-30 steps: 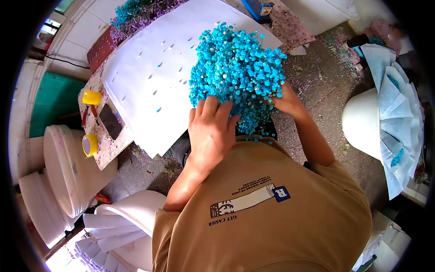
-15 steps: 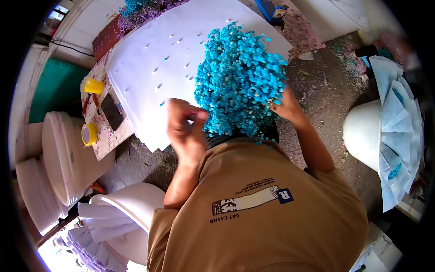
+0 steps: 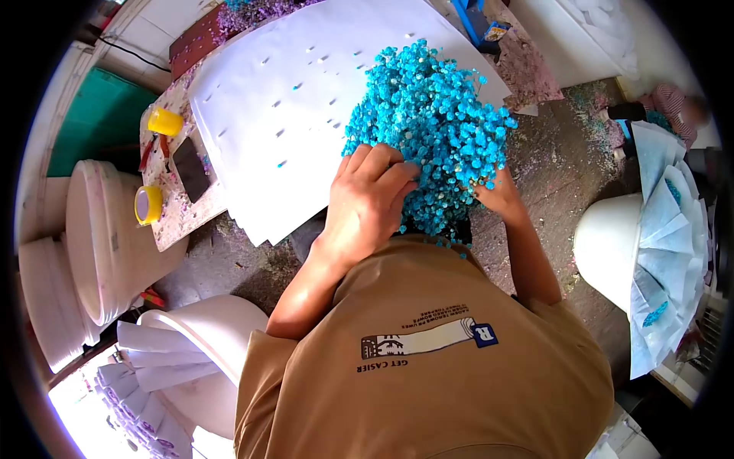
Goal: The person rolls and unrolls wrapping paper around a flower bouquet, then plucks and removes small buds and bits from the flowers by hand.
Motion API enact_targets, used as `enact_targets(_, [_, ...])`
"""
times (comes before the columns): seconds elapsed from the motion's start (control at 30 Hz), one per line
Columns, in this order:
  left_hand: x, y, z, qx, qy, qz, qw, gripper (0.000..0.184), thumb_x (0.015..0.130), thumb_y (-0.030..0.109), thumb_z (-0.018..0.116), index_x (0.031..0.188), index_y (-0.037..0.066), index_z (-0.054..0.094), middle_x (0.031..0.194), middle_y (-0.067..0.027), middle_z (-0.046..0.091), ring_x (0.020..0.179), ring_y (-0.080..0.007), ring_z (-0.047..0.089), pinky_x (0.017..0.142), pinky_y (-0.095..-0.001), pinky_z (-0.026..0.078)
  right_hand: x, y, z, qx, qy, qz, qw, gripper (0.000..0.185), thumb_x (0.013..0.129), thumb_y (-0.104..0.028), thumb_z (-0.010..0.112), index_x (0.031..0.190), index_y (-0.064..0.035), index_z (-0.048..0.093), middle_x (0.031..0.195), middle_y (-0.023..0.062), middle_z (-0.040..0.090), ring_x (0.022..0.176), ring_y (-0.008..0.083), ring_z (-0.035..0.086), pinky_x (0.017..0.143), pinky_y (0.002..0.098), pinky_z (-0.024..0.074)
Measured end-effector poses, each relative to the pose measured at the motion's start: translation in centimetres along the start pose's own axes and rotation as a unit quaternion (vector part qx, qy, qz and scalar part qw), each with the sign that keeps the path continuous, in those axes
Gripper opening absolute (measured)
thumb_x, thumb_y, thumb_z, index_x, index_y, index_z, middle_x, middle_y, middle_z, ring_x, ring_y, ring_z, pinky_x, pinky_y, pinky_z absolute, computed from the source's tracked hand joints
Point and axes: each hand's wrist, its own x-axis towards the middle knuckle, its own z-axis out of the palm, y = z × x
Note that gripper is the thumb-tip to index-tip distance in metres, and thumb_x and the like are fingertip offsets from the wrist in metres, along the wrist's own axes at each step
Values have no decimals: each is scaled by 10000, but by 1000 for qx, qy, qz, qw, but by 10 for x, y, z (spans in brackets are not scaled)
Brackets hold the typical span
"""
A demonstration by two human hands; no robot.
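A full bunch of bright blue baby's breath (image 3: pixel 432 126) is in front of my chest, its blossoms overhanging the near edge of white paper sheets (image 3: pixel 267 99). My right hand (image 3: pixel 498 193) grips the bunch from the right side, its fingers partly hidden under the blossoms. At the left side of the bunch is my left hand (image 3: pixel 371 187), with curled fingers pinched at the blossoms; the fingertips are partly hidden. The stems are mostly out of sight below the flowers. Small loose petals lie scattered over the paper.
On the table's left lie a dark phone (image 3: pixel 190 169), red-handled pliers (image 3: pixel 164 145) and yellow tape rolls (image 3: pixel 164 121). White buckets (image 3: pixel 115 237) stand left; another bucket (image 3: pixel 608 241) with paper-wrapped bunches is right. Purple flowers (image 3: pixel 256 19) lie at the back. A person (image 3: pixel 673 107) is far right.
My left hand has moved right and upward, from beside the bunch onto its blossoms. The bunch and my right hand have shifted slightly right in view.
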Motion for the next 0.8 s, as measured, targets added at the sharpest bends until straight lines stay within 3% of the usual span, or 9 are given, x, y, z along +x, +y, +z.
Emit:
enact_targets(0.03, [0,-3,4,-16,9,-4,1000,193,756,5,744,931,60,684,914,-69,615,822,-271,581,714,-388,472,-1,-6,9,-274,2,-78,959,442,793,-44,770,1197,-27,593,1153,59,662,1050,179,636,907,351,528])
enact_targets(0.07, [1,-5,7,-33,15,-8,999,175,773,-6,737,928,54,679,900,-66,616,818,-254,589,711,-372,478,-1,-10,12,-524,5,-150,838,413,787,-69,782,1166,-28,623,1147,58,668,1037,197,643,900,362,528])
enact_targets(0.2, [-3,-2,-1,-264,58,-255,928,61,895,-30,633,927,6,669,841,-63,618,818,-160,606,718,-299,491,-1,-5,4,-584,22,-176,792,363,762,-109,803,1102,-58,685,1146,95,675,1033,251,649,902,384,523])
enact_targets(0.4, [17,8,-6,-214,-10,-209,954,103,859,44,697,954,5,696,927,-118,614,826,-244,613,741,-331,489,1,-4,12,-550,5,-167,818,381,879,-174,716,1219,-39,606,1168,69,672,1062,230,645,905,383,529])
enact_targets(0.43, [20,6,-2,-161,-8,-184,970,104,833,51,717,925,5,701,935,-129,604,840,-277,605,750,-354,488,5,0,9,-308,14,-93,947,348,944,-230,625,1242,-54,593,1174,60,671,1061,215,647,896,377,533])
enact_targets(0.5, [24,11,2,-111,-13,-158,981,107,770,52,756,845,-2,702,920,-142,578,883,-340,579,766,-410,485,3,2,2,-40,25,-16,999,340,1008,-287,533,1265,-69,581,1181,52,671,1060,200,649,887,371,538])
enact_targets(0.6, [27,15,6,-76,-22,-140,987,75,766,16,744,820,0,694,928,-142,577,890,-337,574,768,-409,483,2,-4,7,-239,122,37,963,399,1053,-379,391,1267,-108,590,1186,41,673,1060,179,650,876,368,543])
enact_targets(0.7, [25,10,11,-92,4,-126,988,76,771,-25,722,825,5,678,930,-132,576,893,-319,570,773,-398,480,5,7,-4,-261,45,-34,964,401,1054,-380,387,1273,-109,586,1175,38,678,1060,174,651,867,373,543])
enact_targets(0.8, [18,0,7,-179,50,-126,974,130,814,-55,690,927,-10,645,973,-89,584,859,-200,558,729,-306,451,1,7,-3,-68,26,-32,997,340,999,-290,551,1268,-82,573,1174,54,675,1074,184,648,885,379,536])
